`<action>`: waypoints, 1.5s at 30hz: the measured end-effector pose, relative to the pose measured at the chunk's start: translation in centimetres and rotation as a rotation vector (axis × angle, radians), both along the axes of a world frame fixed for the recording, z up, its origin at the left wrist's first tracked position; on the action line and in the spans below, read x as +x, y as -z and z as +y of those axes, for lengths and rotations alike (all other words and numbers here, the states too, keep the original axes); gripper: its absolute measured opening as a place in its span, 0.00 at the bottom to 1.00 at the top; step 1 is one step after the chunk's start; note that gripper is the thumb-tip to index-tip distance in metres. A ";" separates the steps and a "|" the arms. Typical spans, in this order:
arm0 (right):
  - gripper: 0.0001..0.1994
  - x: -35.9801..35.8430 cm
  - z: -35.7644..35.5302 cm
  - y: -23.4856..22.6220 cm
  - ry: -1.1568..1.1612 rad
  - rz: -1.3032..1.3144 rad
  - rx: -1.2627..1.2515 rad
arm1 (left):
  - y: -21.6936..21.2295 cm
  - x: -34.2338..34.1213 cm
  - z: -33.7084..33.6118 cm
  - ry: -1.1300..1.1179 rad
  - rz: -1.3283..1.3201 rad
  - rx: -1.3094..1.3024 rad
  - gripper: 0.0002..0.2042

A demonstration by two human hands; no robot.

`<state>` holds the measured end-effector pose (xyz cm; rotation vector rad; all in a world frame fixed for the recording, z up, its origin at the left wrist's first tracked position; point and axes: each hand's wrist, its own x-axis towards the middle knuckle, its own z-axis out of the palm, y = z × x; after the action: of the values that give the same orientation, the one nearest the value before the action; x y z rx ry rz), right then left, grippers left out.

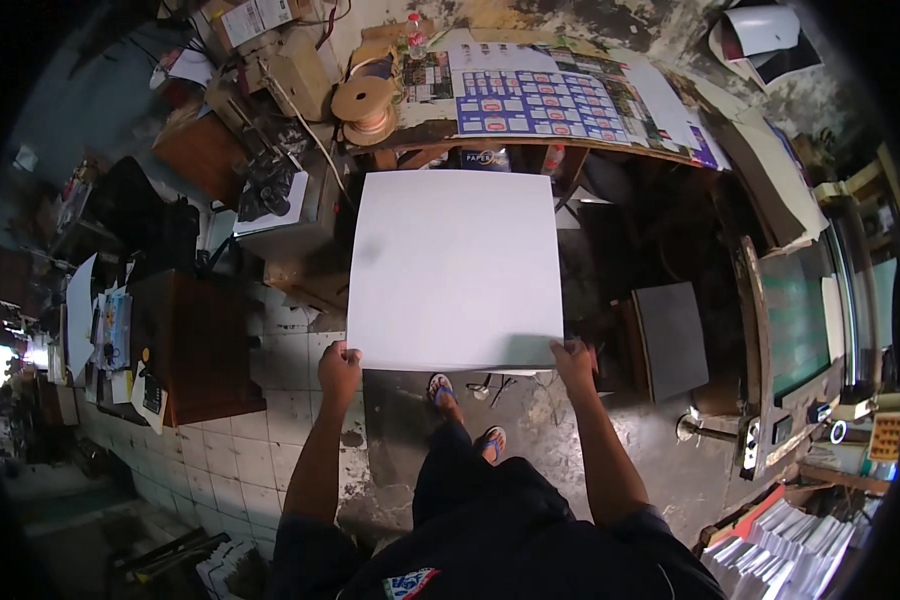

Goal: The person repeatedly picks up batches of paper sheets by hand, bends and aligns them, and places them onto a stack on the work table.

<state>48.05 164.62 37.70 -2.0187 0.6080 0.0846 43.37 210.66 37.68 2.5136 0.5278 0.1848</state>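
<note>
My left hand (339,368) pinches the near left corner of a large blank white sheet (455,265), fingers closed on its edge, with a dark wooden cabinet (195,345) to the left over the tiled floor (270,440). The sheet is held out flat in front of me, above my sandalled feet (465,415). My right hand (575,362) grips its near right corner, and the tabletop (570,100) with printed sheets lies beyond it.

Head view, single fisheye: I look steeply down from head height over my own forearms, which enter at 6 o'clock. Facing 12 o'clock, toward the counter (530,140). Floor (270,420) well below; white sheet (455,265) close, centre frame. Edges bow at the rim. I have no second view for overlap.
</note>
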 end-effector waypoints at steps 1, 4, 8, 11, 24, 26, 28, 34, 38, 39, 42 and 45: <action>0.21 0.3 -0.2 0.5 -0.043 0.022 -0.060 | 0.5 0.0 0.6 -0.023 0.003 -0.076 0.13; 0.18 0.1 -0.8 2.2 -0.077 0.019 -0.178 | 0.9 0.4 0.2 -0.035 0.011 -0.171 0.14; 0.17 0.8 -0.4 1.6 -0.128 0.068 -0.295 | 0.4 1.1 0.4 -0.042 -0.036 -0.123 0.15; 0.20 1.4 0.6 -0.5 -0.117 0.114 -0.271 | -0.1 1.0 1.2 -0.073 0.036 -0.152 0.15; 0.18 3.2 0.3 -6.2 0.072 0.395 0.240 | -4.5 1.7 -8.5 0.781 -0.250 0.445 0.25; 0.18 4.1 -0.4 -6.6 0.081 0.414 0.290 | -4.6 2.7 -8.4 0.839 -0.271 0.487 0.24; 0.24 4.2 -1.0 -7.6 -0.072 0.478 0.076 | -7.0 3.4 -8.7 0.848 -0.388 0.482 0.20; 0.29 -0.2 10.3 -13.1 -0.786 -0.573 -0.950 | -11.8 6.3 -8.5 0.741 -0.559 0.429 0.16; 0.14 6.0 10.0 -13.7 -0.699 -0.778 -0.904 | -14.1 10.3 -8.6 0.705 -0.533 0.382 0.14; 0.14 8.0 10.1 -14.7 -0.707 -0.812 -0.938 | -14.8 12.0 -8.6 0.705 -0.522 0.349 0.13; 0.17 14.7 10.5 -16.4 -0.844 -0.748 -0.877 | -16.3 17.9 -7.6 0.773 -0.429 0.341 0.15; 0.26 20.8 11.4 -15.5 -0.861 -0.626 -0.825 | -15.3 23.8 -7.2 0.799 -0.197 0.290 0.21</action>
<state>68.89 176.00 53.21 -2.7634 -0.7736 -0.3292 67.15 203.45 52.95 2.7273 -0.6279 0.2035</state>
